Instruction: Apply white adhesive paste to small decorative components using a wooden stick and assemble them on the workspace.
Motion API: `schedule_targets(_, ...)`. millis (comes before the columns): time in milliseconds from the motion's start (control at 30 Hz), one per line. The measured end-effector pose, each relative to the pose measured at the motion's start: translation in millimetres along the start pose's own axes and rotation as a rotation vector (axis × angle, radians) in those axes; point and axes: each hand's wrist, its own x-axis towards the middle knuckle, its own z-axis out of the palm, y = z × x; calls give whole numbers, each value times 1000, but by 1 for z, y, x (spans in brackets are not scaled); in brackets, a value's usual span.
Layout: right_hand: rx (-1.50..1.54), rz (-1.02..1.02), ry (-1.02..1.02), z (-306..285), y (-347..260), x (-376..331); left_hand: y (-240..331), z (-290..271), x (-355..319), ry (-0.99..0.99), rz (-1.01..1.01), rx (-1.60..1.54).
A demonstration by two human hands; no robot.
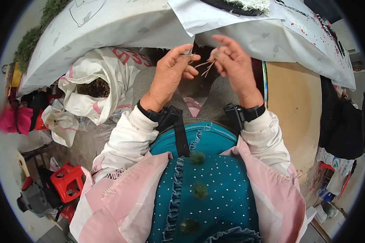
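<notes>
Above my lap, close to the table's front edge, both hands are raised a short way apart. My right hand (235, 62) pinches a few thin, pale dry stems (208, 69), whose loose ends stick out toward the left. My left hand (170, 73) has its thumb and fingertips together around a thin dry stem (190, 52); the other fingers curl loosely. Some fingertips hide where the stems are gripped. Small green tufts (199, 190) cling to the teal dotted apron (223, 178) on my front.
A white cloth with grey leaf shapes covers the table (146, 30) ahead. An open woven sack (121, 77) with brown dry plant matter stands left. A wooden panel (294, 117) is at the right. A red plastic stool (67, 182) sits lower left; green foliage (28, 46) lies far left.
</notes>
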Motion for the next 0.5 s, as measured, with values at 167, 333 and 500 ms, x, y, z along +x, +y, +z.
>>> schedule_targets(167, -169, -98, 39, 10, 23, -8, 2, 18, -2, -105, -147, -44)
schedule_targets(333, -331, -326, 43, 15, 21, -9, -15, 0, 1, -206, -202, 109)
schedule_targets(500, -404, -302, -4, 9, 19, -9, -18, -1, -1, -66, -44, 259)
